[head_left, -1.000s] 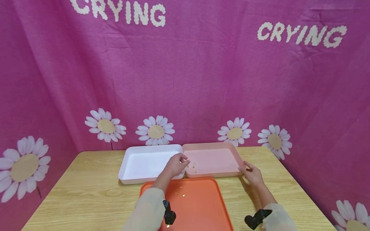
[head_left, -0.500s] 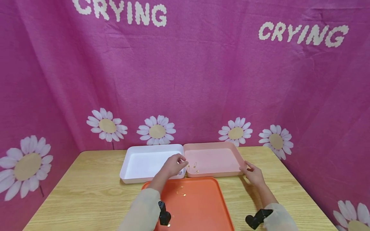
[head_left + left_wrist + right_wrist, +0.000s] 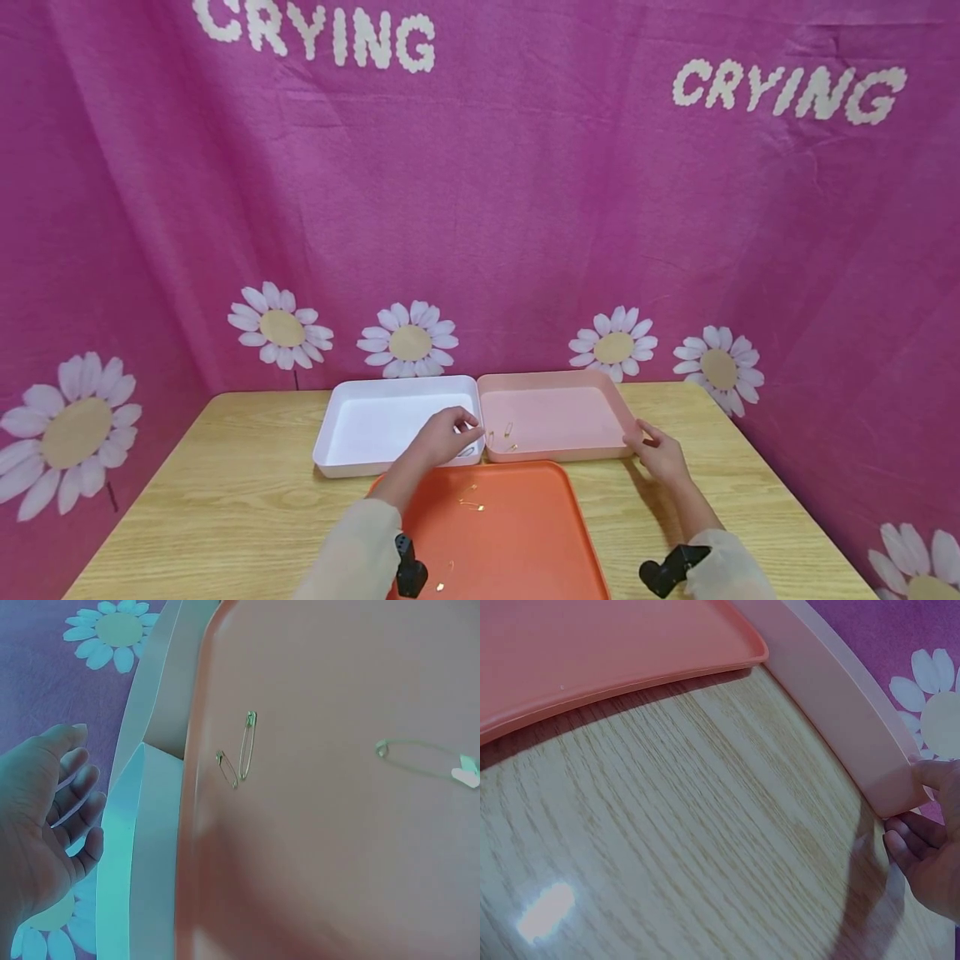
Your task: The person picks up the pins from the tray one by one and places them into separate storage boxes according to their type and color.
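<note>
My left hand [image 3: 447, 435] hovers over the front right corner of the white tray [image 3: 327, 429], its fingers loosely bent around nothing. Just under it a silver safety pin [image 3: 467, 452] lies in that tray. The pink tray [image 3: 558, 381] stands right beside the white one, with several gold safety pins [image 3: 508, 429] in its front left corner. My right hand [image 3: 934, 847] grips the pink tray's front right corner, thumb on the wall and fingers curled at its bottom edge. More gold safety pins [image 3: 247, 746] lie on the orange tray [image 3: 517, 533], below my left forearm.
All three trays sit on a wood-grain table [image 3: 217, 492]; the orange one lies in front, close to the other two. A purple cloth [image 3: 480, 208] with daisies and lettering hangs behind and along both sides.
My left hand has drawn a little left and toward me, away from the pink tray, and the silver safety pin beneath it now shows. The right hand stays at its corner.
</note>
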`<state>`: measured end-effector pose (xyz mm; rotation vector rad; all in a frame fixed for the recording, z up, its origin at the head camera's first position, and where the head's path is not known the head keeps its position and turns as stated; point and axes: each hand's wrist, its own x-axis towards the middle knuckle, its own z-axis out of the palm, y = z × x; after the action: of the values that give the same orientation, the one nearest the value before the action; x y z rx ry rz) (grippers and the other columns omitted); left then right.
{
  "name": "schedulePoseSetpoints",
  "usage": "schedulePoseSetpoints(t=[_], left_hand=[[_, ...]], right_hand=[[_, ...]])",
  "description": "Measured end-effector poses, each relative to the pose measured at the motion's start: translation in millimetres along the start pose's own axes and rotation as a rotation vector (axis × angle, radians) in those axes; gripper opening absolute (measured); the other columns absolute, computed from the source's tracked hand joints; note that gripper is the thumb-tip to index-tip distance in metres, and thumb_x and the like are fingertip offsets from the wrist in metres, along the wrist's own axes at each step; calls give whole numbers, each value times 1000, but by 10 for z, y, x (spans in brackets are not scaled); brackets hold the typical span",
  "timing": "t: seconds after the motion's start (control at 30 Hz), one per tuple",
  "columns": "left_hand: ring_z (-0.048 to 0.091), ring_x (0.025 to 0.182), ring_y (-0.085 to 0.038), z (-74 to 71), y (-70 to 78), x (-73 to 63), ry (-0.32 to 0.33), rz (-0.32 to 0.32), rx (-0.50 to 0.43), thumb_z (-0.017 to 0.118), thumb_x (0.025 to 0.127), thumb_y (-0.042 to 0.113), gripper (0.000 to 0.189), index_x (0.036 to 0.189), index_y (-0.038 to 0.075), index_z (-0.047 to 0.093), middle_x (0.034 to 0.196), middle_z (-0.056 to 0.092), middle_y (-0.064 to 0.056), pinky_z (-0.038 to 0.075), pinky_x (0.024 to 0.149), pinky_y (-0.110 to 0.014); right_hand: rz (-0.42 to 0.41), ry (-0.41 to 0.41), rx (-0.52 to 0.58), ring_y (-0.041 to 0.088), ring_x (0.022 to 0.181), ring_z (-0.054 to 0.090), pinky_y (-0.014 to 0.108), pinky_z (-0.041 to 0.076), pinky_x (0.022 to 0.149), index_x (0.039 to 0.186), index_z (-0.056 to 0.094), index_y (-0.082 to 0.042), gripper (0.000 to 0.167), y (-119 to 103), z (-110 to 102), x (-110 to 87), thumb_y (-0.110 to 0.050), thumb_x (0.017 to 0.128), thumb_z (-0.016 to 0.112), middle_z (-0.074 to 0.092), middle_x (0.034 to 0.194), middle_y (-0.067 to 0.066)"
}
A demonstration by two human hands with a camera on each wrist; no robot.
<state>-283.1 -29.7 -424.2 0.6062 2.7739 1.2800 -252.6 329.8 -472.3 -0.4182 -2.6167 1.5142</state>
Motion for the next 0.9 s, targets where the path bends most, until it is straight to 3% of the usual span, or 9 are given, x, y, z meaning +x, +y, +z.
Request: schedulePoseSetpoints(t=[0.33,0.57,0.9], left_hand=[[47,68,-13,-44,-76,-91,-31,9,38,64,87,23,16,92,7,64,75,55,-1,40,60,-24],[46,66,-11,-95,-126,-214,-44,53,55,65,86,22,14,89,8,64,72,53,1,39,60,-22],[47,69,-11,-179,-117,-428,-56,93,72,67,85,21,18,93,6,63,77,55,2,41,63,-22]], right_hand=[[-10,-3,-10,37,110,53,33,50,85,142,31,4,60,13,-9,11,-25,95,53,39,135,37],[-15,14,-13,31,105,56,25,49,76,141,33,5,58,17,-5,8,-23,94,54,42,133,37],[-18,8,-15,32,104,56,27,50,79,141,33,5,60,14,-8,11,-25,94,55,42,132,37]])
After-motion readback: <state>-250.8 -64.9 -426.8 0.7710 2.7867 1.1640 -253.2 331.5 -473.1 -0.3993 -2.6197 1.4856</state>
